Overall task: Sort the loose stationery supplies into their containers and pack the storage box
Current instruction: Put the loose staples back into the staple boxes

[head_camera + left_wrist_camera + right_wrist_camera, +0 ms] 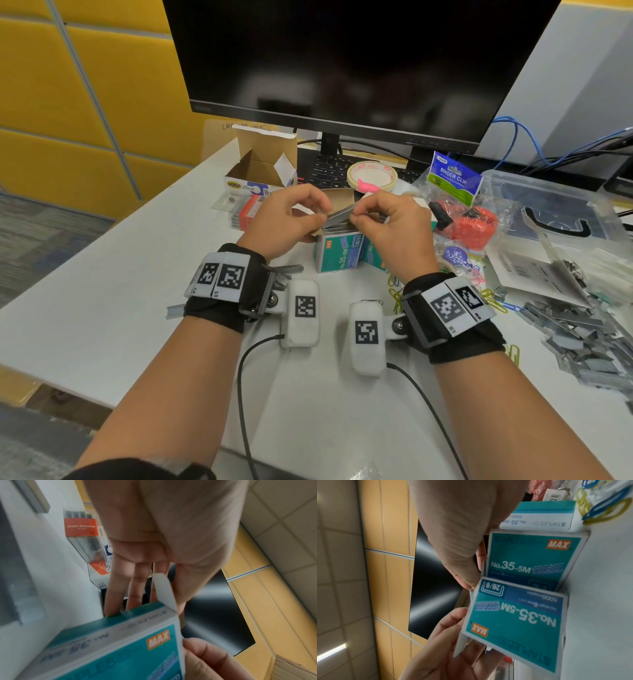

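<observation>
Both hands up over the table (113, 308), close together, each pinching one end of a grey staple strip (339, 216). Left hand (291, 219): thumb and fingers curled on the strip's left end. Right hand (387, 222): fingertips nipped on its right end. The strip sits just above an open teal MAX staple box (337, 253), flaps up, standing directly below and between the hands.

Count: three teal MAX No.35-5M boxes show in the right wrist view, packed side by side, touching. One open HBW Office carton (260, 171) beyond the left hand. One clear staple pack with orange label (82, 534) just left of the left hand. One tape roll (372, 175) beyond the hands, on the keyboard (325, 168). One Binder Clip bag (454, 180) and one clear storage box (555, 205) to the right of the right hand. Heap of loose staple strips (575, 339) near the right wrist; number cannot be told. A few loose strips (287, 270) under the left wrist. Coloured paper clips (493, 301) scattered beside the right wrist.

Room: bare table near the left forearm, running to the table's left edge. Right side crowded up to the right edge of view.
</observation>
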Available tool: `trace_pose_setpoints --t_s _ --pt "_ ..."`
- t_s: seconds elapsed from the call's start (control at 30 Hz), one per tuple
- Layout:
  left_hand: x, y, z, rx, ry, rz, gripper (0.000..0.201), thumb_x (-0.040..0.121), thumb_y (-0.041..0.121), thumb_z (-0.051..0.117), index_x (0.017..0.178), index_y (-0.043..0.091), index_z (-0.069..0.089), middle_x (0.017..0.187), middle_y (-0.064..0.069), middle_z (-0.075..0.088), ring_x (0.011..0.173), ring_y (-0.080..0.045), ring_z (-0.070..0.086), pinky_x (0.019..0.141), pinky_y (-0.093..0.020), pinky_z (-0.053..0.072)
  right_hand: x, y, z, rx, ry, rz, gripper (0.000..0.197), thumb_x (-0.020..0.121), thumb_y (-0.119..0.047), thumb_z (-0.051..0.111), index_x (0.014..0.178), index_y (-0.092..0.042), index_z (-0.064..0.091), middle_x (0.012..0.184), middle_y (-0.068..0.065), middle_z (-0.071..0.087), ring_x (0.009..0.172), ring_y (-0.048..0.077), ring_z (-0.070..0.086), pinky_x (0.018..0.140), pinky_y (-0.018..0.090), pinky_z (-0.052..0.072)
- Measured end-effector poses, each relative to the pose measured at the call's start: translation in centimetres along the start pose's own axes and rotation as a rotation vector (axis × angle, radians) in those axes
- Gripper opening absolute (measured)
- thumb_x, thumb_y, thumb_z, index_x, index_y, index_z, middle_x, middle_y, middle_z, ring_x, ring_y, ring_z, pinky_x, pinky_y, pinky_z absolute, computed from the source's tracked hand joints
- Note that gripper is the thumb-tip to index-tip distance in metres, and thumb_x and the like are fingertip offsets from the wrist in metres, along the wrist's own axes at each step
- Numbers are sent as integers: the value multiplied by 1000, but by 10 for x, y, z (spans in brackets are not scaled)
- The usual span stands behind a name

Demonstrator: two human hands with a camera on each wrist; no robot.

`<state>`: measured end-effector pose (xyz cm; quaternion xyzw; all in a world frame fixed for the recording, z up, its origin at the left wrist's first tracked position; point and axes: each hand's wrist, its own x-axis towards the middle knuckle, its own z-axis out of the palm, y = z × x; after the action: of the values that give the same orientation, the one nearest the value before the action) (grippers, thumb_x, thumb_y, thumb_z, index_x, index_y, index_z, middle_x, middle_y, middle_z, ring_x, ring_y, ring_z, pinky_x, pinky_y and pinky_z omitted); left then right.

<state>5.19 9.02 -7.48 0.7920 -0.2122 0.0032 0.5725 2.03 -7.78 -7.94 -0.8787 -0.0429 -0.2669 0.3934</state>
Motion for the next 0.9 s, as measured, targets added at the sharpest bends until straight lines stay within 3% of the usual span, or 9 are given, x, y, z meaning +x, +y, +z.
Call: trace_pose_setpoints --t_s 0.1,0.2,0.3,0.37,0.6,0.8,0.9 --pt "-2 1 1 -11 -40 8 26 90 4 56 79 25 65 101 -6 61 95 -21 65 75 -33 57 -1 0 -1 -43 -6 -10 9 83 -12 66 85 -17 73 90 0 69 97 17 53 84 31 44" --pt "-1 2 1 -33 -42 2 28 92 3 53 89 28 67 92 4 53 96 -15 60 76 -27 55 -3 0 -3 -48 -28 -18 15 83 -10 62 91 -15 74 94 -1 68 99 12 49 84 22 38" --pt "-2 3 1 -42 -29 10 27 92 2 52 97 25 66 88 6 51 94 -13 57 75 -25 54 -4 -2 -5 66 -71 13 23 83 -5 58 99 -16 70 98 -2 67 97 11 58 88 30 49" --pt "-1 3 2 -41 -25 11 26 92 2 52 100 23 65 88 6 50 96 -15 57 76 -26 54 -5 -4 -5 63 -88 22 27 85 -5 55 106 -16 68 104 0 67 102 12 59 91 32 49" --pt "-2 4 2 -51 -33 3 26 93 3 52 106 22 63 89 7 47 101 -18 56 81 -30 54 -5 -4 -10 -80 -112 57 29 91 -12 53 114 -20 68 119 4 61 123 13 41 91 15 28" --pt "-2 5 2 -47 -38 -6 26 93 4 52 109 22 62 89 7 47 102 -18 55 82 -30 54 -6 -5 -11 -80 -142 75 30 93 -14 51 117 -21 66 124 4 58 125 12 40 90 15 28" --pt "-3 4 2 -42 -34 -6 27 92 3 54 110 21 61 90 7 47 102 -17 56 81 -29 55 -5 -3 -11 -79 -143 43 28 93 -15 51 116 -20 67 117 3 64 117 13 45 89 16 32"
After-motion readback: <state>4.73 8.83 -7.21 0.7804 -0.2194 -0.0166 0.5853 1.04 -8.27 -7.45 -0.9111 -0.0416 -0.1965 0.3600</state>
